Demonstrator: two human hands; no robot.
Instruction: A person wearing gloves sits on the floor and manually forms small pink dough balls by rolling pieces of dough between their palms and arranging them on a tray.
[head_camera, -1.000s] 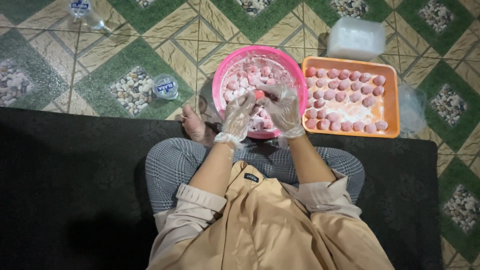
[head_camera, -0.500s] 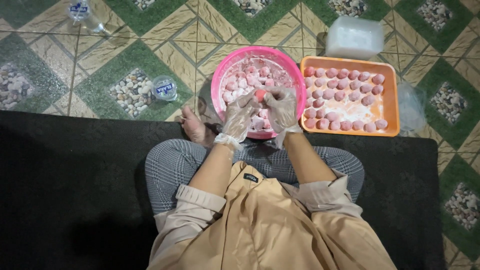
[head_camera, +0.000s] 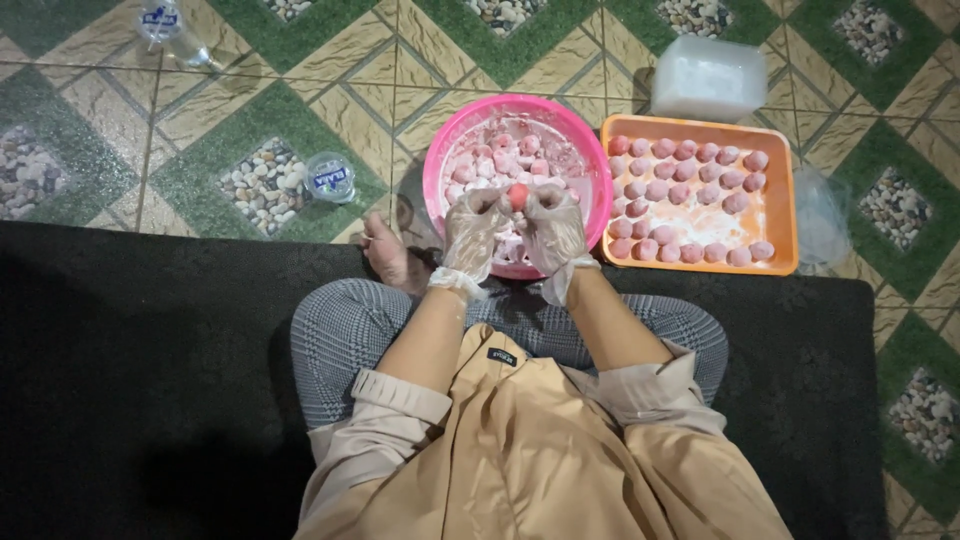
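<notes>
Both my hands wear clear plastic gloves and meet over a round pink bowl (head_camera: 440, 160) that holds several floury pink dough pieces. Between the fingertips of my left hand (head_camera: 476, 225) and my right hand (head_camera: 553, 228) sits one pink dough ball (head_camera: 518, 195), gripped by both. Right of the bowl, an orange rectangular tray (head_camera: 785, 215) carries several rows of finished pink balls.
I sit cross-legged on a black mat (head_camera: 150, 380) on a patterned tile floor. A white plastic container (head_camera: 708, 78) stands behind the tray, a clear plastic bag (head_camera: 820, 215) at its right. A small cup (head_camera: 328, 177) and a bottle (head_camera: 165, 25) stand at the left.
My two hands have drawn closer together over the bowl, and the pink ball now sits squeezed between both sets of fingertips.
</notes>
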